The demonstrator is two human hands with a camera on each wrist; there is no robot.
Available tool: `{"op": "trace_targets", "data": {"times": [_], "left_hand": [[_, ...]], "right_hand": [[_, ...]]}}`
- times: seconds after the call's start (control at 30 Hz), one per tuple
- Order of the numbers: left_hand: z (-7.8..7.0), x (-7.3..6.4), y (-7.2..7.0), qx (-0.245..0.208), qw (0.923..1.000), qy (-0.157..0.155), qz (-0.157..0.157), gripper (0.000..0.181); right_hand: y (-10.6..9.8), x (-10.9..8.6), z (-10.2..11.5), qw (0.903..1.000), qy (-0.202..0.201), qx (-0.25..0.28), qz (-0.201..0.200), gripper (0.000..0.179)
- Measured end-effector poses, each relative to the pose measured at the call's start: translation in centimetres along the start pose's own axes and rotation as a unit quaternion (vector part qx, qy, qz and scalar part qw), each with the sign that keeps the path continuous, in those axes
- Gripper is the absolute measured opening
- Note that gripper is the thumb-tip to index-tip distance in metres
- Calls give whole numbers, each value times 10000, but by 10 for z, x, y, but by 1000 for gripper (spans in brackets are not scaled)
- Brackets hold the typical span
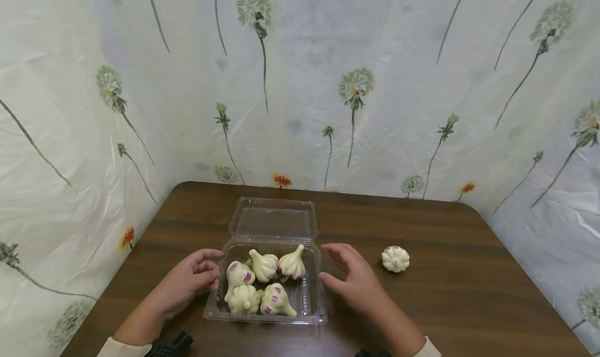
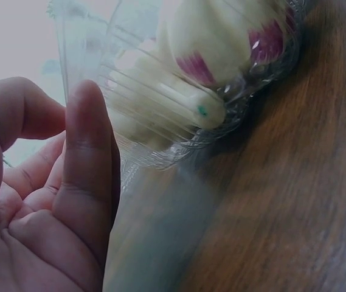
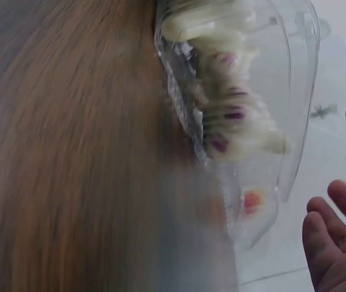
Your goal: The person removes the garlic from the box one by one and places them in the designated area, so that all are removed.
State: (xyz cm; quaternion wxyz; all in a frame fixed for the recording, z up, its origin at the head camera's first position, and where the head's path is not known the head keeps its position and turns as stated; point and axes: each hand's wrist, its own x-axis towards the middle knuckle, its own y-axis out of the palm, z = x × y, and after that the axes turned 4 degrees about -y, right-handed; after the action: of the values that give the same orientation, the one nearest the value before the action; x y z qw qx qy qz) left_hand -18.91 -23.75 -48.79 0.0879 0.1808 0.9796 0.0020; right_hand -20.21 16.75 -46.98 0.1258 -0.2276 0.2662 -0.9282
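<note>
A clear plastic clamshell box (image 1: pixel 315 294) lies on the table with its lid (image 1: pixel 274 219) folded back, away from me. Several cream garlic bulbs (image 1: pixel 264 266) with purple patches sit inside, leaving part of the right side bare. My left hand (image 1: pixel 189 279) is at the box's left rim, fingers loosely bent, thumb and index fingertips right beside the plastic in the left wrist view. On the other side, my right hand (image 1: pixel 353 276) is held by the right rim with fingers spread and nothing in them. Another garlic bulb (image 1: pixel 396 259) rests on the table, right of that hand.
The dark brown wooden table (image 1: pixel 445 273) stands against a pale curtain (image 1: pixel 300 112) printed with dandelions, which also wraps round both sides. Bare wood shows behind and to the right of the lone bulb.
</note>
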Motion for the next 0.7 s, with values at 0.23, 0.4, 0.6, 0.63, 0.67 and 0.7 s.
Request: {"op": "trace_targets", "data": {"times": [0.23, 0.4, 0.6, 0.63, 0.67, 0.7], "left_hand": [[2, 1, -1, 41, 10000, 41, 5, 55], [2, 2, -1, 58, 10000, -31, -65, 54], [1, 1, 0, 60, 10000, 19, -51, 53], [1, 1, 0, 55, 10000, 24, -54, 53], [1, 1, 1, 46, 10000, 29, -55, 53], [2, 1, 1, 41, 10000, 30, -49, 53]], "right_hand": [[9, 4, 8, 9999, -118, 38, 96, 55], [13, 5, 13, 9993, -270, 103, 219, 56], [18, 7, 17, 9983, -459, -23, 346, 54], [19, 8, 18, 9981, -478, -34, 380, 54], [20, 8, 18, 9979, -485, -27, 418, 54], [21, 9, 19, 9978, -493, -34, 453, 54]]}}
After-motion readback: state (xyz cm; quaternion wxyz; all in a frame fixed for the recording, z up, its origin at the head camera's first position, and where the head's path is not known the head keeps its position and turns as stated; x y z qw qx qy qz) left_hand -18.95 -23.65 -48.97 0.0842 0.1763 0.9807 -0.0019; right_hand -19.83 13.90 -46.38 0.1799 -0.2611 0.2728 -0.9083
